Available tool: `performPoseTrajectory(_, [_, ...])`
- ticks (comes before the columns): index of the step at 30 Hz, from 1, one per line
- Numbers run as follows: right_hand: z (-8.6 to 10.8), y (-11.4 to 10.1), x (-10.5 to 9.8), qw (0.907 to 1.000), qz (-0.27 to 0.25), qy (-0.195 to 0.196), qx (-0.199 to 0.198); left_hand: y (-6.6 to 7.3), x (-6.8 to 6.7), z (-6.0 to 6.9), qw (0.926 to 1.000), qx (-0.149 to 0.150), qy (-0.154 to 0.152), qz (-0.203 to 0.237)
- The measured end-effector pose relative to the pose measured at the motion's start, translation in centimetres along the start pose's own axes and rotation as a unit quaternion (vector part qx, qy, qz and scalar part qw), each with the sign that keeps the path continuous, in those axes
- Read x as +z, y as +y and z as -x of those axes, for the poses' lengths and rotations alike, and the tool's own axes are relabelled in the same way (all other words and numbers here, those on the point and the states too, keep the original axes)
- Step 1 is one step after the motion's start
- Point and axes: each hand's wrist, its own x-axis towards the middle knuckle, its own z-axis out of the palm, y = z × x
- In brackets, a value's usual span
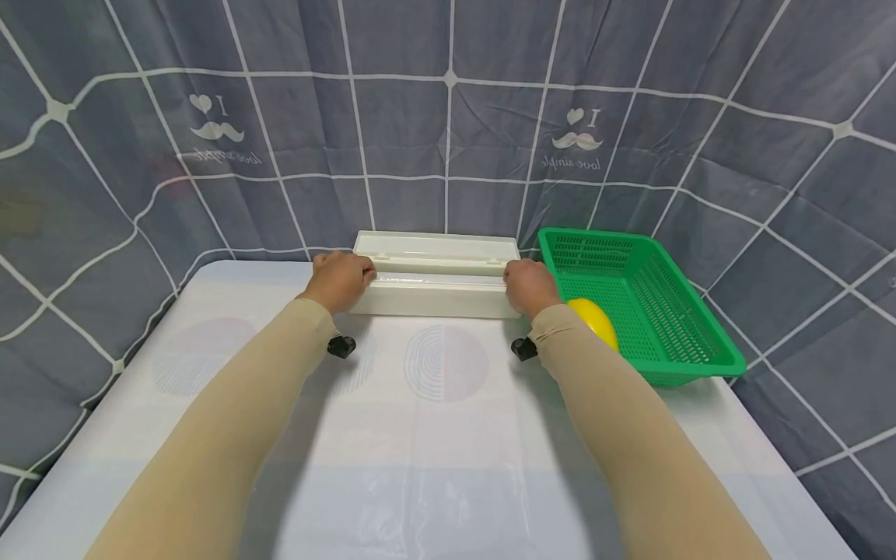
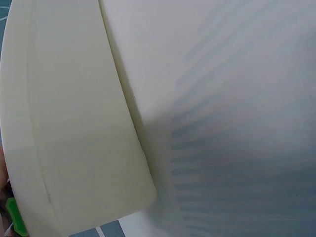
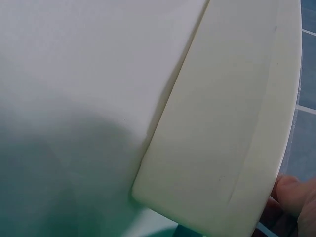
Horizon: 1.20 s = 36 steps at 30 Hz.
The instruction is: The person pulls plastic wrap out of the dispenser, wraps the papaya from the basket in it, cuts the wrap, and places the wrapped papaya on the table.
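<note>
A long white cling film dispenser [image 1: 434, 302] stands at the far edge of the table, its lid [image 1: 435, 246] tipped back. Across its opening runs a glossy strip of clear cling film [image 1: 441, 279]. My left hand [image 1: 337, 280] is at the left end of the opening, fingers curled, and seems to pinch the film there. At the right end, my right hand [image 1: 530, 286] pinches the film between thumb and curled fingers. The dispenser's front wall fills much of both wrist views, where most of each hand is hidden behind it.
Right of the dispenser, a green plastic basket [image 1: 689, 342] stands close to my right hand. A yellow rounded object [image 1: 593, 320] lies in it, partly covered by my forearm. A grey checked curtain [image 1: 399, 132] hangs right behind the white-covered table [image 1: 420, 435].
</note>
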Motion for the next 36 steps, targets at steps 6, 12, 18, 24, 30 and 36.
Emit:
performPoseTrajectory(6, [-0.2, 0.2, 0.2, 0.9998, -0.011, 0.003, 0.015, -0.3, -0.2, -0.1, 0.9998, 0.001, -0.006, 0.020])
performPoseTrajectory(12, [-0.1, 0.0, 0.0, 0.9995, -0.017, -0.009, 0.023, -0.4, 0.0, -0.6, 0.9999, 0.006, 0.006, 0.008])
performPoseTrajectory(18, [-0.3, 0.0, -0.1, 0.9993, -0.026, -0.011, 0.023, -0.5, 0.3, -1.0, 0.9995, 0.016, 0.027, -0.003])
performPoseTrajectory(24, [-0.4, 0.3, -0.1, 0.9999, -0.013, 0.001, 0.010, -0.7, -0.1, -1.1, 0.9997, 0.019, -0.001, 0.016])
performPoseTrajectory(30, [-0.2, 0.6, -0.5, 0.9997, -0.023, -0.011, 0.000, -0.8, -0.8, -1.1, 0.9993, 0.017, -0.021, 0.026])
performPoseTrajectory(36, [-0.2, 0.4, -1.2, 0.9994, -0.031, -0.013, -0.002, -0.1, -1.3, -0.9, 0.9990, 0.025, 0.027, 0.024])
